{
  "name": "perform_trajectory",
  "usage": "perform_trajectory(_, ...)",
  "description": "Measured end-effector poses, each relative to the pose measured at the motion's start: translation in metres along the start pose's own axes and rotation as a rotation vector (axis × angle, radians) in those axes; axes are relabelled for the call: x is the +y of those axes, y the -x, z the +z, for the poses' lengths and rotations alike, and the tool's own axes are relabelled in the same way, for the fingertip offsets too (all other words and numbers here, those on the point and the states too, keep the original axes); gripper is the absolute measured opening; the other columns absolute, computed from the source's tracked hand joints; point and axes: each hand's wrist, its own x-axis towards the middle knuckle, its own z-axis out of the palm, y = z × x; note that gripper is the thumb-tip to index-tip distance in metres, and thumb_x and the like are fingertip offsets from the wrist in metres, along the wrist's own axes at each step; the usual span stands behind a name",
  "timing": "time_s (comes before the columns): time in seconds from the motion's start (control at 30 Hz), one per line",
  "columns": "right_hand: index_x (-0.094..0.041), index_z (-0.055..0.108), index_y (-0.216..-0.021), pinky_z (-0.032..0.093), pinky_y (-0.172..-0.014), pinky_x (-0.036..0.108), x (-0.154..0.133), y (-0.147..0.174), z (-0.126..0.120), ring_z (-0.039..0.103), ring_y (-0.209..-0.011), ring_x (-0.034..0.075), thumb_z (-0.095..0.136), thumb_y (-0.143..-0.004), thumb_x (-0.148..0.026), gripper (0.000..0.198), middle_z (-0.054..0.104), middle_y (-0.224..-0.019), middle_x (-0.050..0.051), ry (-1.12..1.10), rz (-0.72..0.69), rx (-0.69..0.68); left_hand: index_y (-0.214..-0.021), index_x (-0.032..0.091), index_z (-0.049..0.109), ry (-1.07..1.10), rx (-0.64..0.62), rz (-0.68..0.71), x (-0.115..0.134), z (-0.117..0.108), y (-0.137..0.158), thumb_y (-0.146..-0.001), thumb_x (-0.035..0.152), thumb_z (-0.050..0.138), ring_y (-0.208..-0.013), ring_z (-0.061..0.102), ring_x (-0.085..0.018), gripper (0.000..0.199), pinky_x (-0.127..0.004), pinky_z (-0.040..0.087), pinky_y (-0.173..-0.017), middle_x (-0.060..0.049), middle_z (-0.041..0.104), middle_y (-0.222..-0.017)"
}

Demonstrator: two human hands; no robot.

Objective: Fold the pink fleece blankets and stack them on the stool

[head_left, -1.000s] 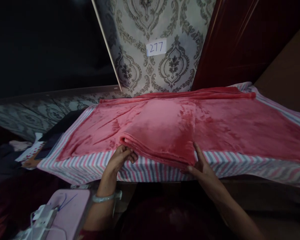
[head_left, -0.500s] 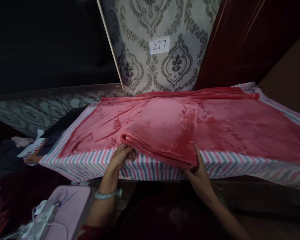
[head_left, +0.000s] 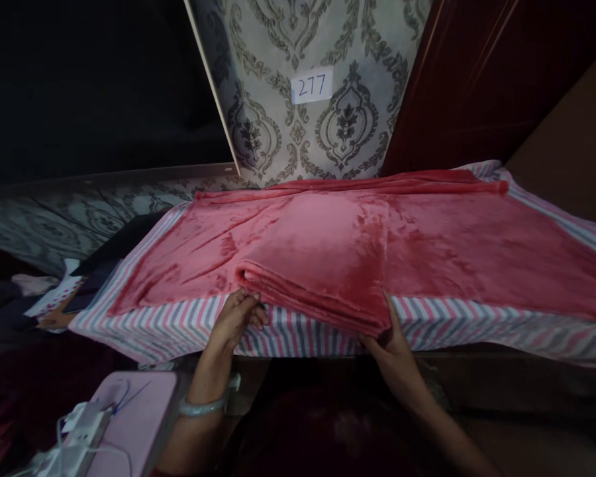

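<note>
A pinkish-red plush blanket lies spread over a striped cloth. On its middle rests a folded plush layer of the same colour, its stacked edges facing me; whether both are one piece cannot be told. My left hand is closed at the rolled left corner of the fold, thumb against the edge and fingers curled below it. At the fold's front right corner my right hand grips the layers, fingers along the side and thumb underneath.
The striped cloth hangs over the front edge. A dark screen stands at the back left, beside patterned wallpaper with a paper marked 277. Lower left, a power strip with cables sits on a pink surface.
The whole view has shifted slightly left. My left hand has dropped a little relative to the rolled corner; my right hand keeps its hold and the folds look the same.
</note>
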Motion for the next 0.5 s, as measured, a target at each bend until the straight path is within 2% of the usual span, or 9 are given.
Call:
perform_trajectory(0.2, -0.03, 0.011, -0.158, 0.038, -0.113, 0.04, 0.001, 0.004, 0.003, 0.044, -0.138, 0.02, 0.066, -0.085, -0.04, 0.092, 0.037, -0.156, 0.008, 0.018, -0.009, -0.023, -0.087, 0.022, 0.043, 0.114, -0.077, -0.055, -0.008, 0.024, 0.007, -0.064, 0.043, 0.08, -0.054, 0.071, -0.023, 0.049, -0.023, 0.051, -0.04, 0.005, 0.062, -0.058)
perform_trajectory(0.27, -0.03, 0.011, -0.158, 0.038, -0.113, 0.04, -0.001, 0.004, 0.004, 0.044, -0.138, 0.02, 0.066, -0.086, -0.04, 0.091, 0.037, -0.156, 0.008, 0.014, -0.051, -0.011, -0.087, 0.022, 0.044, 0.17, -0.095, -0.068, -0.014, 0.036, 0.011, -0.062, 0.039, 0.081, -0.054, 0.071, -0.022, 0.047, -0.024, 0.052, -0.041, 0.004, 0.064, -0.065)
perform_trajectory(0.4, -0.029, 0.011, -0.158, 0.037, -0.114, 0.04, -0.003, 0.004, 0.006, 0.042, -0.139, 0.02, 0.065, -0.086, -0.041, 0.091, 0.036, -0.156, 0.009, 0.028, -0.103, -0.009, -0.084, 0.019, 0.05, 0.241, -0.146, -0.12, -0.028, 0.059, 0.017, -0.064, 0.037, 0.079, -0.054, 0.069, -0.017, 0.04, -0.023, 0.05, -0.04, -0.004, 0.072, -0.09)
perform_trajectory(0.5, -0.029, 0.012, -0.158, 0.036, -0.114, 0.041, -0.003, 0.005, 0.008, 0.04, -0.14, 0.021, 0.066, -0.085, -0.042, 0.092, 0.034, -0.157, 0.009, 0.013, -0.089, 0.004, -0.084, 0.018, 0.054, 0.254, -0.154, -0.122, -0.036, 0.075, 0.019, -0.063, 0.041, 0.079, -0.053, 0.069, -0.018, 0.04, -0.024, 0.049, -0.039, -0.006, 0.073, -0.092)
